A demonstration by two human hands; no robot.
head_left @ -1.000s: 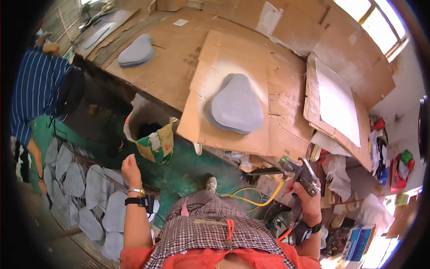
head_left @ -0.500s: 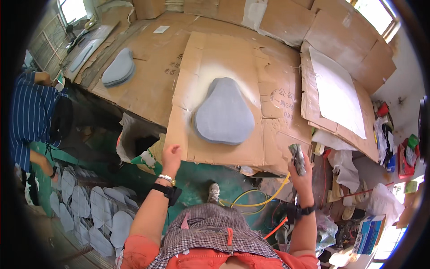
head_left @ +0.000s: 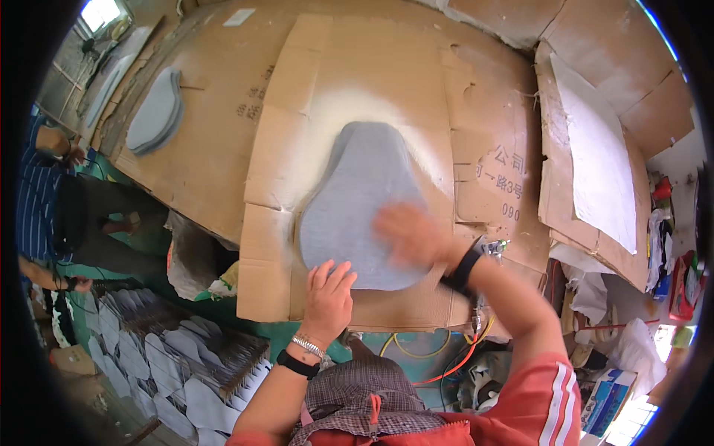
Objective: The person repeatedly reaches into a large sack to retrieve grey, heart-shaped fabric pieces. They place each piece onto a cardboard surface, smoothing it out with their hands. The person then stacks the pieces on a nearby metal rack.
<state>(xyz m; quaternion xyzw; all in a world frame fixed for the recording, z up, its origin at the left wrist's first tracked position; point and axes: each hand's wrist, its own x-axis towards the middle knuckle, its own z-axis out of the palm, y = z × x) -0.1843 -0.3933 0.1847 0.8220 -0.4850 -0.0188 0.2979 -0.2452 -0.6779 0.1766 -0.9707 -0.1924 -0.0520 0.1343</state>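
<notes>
A stack of grey, pear-shaped pads (head_left: 349, 193) lies on a cardboard sheet in front of me, its narrow end pointing away. My right hand (head_left: 413, 234) is over the top pad's right half, apparently flat on it, though motion smears its fingers. At the near edge, my left hand (head_left: 331, 297) rests extended fingertips on the pad, holding nothing. Partly hidden behind my right wrist is a metal spray gun (head_left: 492, 249) at the table's right front edge. A hose fitting (head_left: 477, 320) hangs below it.
Cardboard (head_left: 491, 134) covers the table. Another grey pad stack (head_left: 155, 111) lies far left. A white sheet (head_left: 599, 156) on cardboard leans at right. A person in a striped shirt (head_left: 41, 201) stands left, near a rack of grey pads (head_left: 160, 357). Hoses (head_left: 428, 353) cross the floor.
I have moved closer to the table. My right hand has let go of the spray gun and moved left onto the pad. My left hand has come forward to the pad's near edge.
</notes>
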